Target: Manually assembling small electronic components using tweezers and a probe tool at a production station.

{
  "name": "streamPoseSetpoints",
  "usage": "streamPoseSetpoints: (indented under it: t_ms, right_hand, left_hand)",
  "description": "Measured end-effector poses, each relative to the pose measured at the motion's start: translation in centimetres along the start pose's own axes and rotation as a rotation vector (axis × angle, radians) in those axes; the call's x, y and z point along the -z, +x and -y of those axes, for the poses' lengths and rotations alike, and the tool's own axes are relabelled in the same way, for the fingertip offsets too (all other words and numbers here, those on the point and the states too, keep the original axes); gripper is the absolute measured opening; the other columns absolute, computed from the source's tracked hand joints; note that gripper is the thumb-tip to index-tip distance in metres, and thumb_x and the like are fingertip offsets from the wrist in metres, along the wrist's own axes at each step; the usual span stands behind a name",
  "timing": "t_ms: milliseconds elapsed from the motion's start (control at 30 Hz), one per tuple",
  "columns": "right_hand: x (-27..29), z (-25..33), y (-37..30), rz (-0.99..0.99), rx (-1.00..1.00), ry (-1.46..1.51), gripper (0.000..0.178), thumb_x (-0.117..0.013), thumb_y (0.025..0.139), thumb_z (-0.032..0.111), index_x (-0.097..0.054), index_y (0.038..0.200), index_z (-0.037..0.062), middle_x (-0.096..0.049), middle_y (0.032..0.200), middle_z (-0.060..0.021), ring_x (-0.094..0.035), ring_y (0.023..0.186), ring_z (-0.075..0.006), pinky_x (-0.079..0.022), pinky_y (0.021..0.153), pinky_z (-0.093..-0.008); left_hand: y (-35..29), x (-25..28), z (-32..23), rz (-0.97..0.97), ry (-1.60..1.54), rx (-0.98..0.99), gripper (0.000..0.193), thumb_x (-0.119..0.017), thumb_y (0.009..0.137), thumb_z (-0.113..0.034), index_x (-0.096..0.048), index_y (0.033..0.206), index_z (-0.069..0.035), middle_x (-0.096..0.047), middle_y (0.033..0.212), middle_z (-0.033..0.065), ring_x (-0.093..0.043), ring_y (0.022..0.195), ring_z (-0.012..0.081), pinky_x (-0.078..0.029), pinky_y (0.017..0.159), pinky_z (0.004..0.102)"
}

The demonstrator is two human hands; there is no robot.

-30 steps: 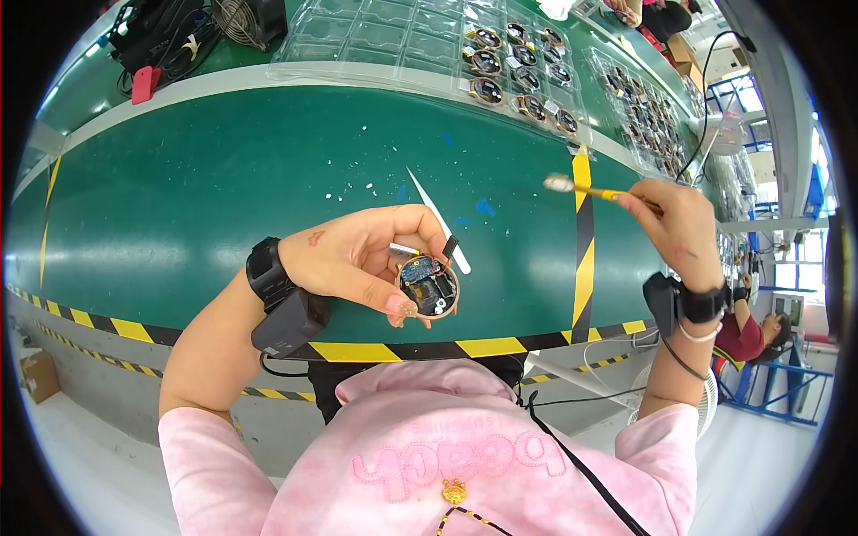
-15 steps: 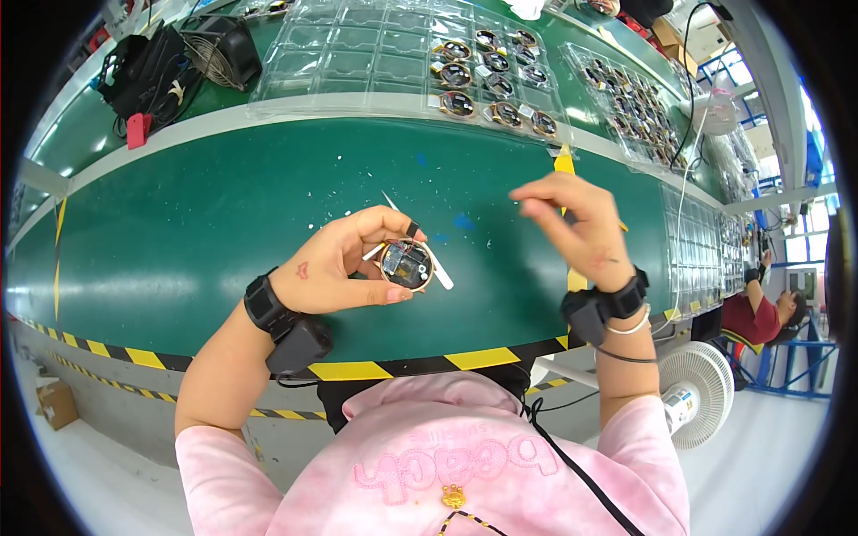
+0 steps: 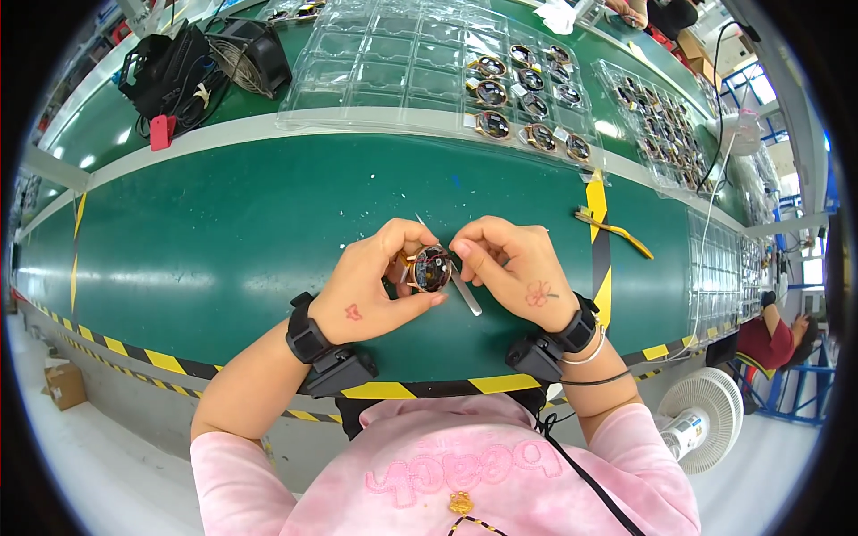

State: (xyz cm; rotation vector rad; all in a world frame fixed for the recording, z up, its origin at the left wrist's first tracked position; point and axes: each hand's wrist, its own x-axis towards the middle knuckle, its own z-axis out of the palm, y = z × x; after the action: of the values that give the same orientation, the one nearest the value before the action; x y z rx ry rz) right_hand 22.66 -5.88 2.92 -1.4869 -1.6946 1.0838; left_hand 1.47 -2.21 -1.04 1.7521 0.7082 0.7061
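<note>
My left hand (image 3: 362, 286) is closed round the edge of a round watch case (image 3: 433, 269). The case has a gold-coloured rim, and dark electronics show inside it. My right hand (image 3: 527, 277) is beside the right edge of the case, thumb and index finger pinched together. Anything between those fingertips is too small to make out. Under and beside the case, a slim white pointed stick (image 3: 466, 295) lies on the green table (image 3: 206, 232), partly hidden by the case and my hands.
Beyond the white ledge, a clear plastic tray (image 3: 357, 76) holds several round watch cases at its right side. Another filled tray (image 3: 661, 125) is farther right. A yellow brush (image 3: 617, 230) lies across the striped tape. Black equipment with cables (image 3: 170, 76) stands far left.
My right hand has come left and down to the watch case, its fingers now pinched. The case is tilted differently in my left hand. The brush has come into sight.
</note>
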Motion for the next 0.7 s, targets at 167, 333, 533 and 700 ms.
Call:
streamPoseSetpoints:
  t_ms: [167,333,533,700]
  right_hand:
    - [0.0,-0.3,0.0,-0.001,0.099,0.057,0.01,-0.067,0.09,0.009,-0.067,0.092,0.0,-0.068,0.075,-0.005,-0.064,0.065,-0.0093,-0.05,0.06,-0.0234]
    - [-0.3,-1.0,0.1,-0.055,0.179,0.061,0.008,-0.069,0.088,0.006,-0.068,0.095,0.0011,-0.068,0.079,-0.006,-0.064,0.067,-0.01,-0.05,0.06,-0.0234]
    - [-0.2,-1.0,-0.1,-0.019,0.124,0.175,0.01,-0.07,0.086,0.003,-0.069,0.096,0.0023,-0.067,0.085,-0.0059,-0.065,0.07,-0.0109,-0.05,0.06,-0.023]
    - [0.1,-0.6,-0.1,0.023,0.136,0.225,0.013,-0.07,0.084,0.001,-0.069,0.097,0.0028,-0.067,0.087,-0.0059,-0.065,0.071,-0.0115,-0.051,0.06,-0.0229]
  left_hand:
    - [0.1,0.2,-0.4,0.002,-0.003,0.059,0.054,-0.081,0.073,-0.001,-0.05,0.117,-0.006,-0.063,0.099,0.0024,-0.059,0.082,0.0058,-0.049,0.067,0.021]
    - [0.1,0.2,-0.2,-0.037,-0.007,0.033,0.055,-0.08,0.073,0.001,-0.049,0.118,-0.006,-0.063,0.101,0.0037,-0.061,0.088,0.0078,-0.05,0.071,0.0222]
    - [0.2,-0.3,0.0,-0.069,-0.02,0.0,0.052,-0.08,0.074,-0.004,-0.05,0.116,-0.006,-0.064,0.097,0.0036,-0.061,0.08,0.0083,-0.048,0.063,0.0214]
    - [0.0,-0.1,0.0,-0.059,-0.024,0.049,0.056,-0.079,0.074,0.001,-0.048,0.12,-0.006,-0.062,0.103,0.0051,-0.062,0.092,0.0108,-0.051,0.074,0.0234]
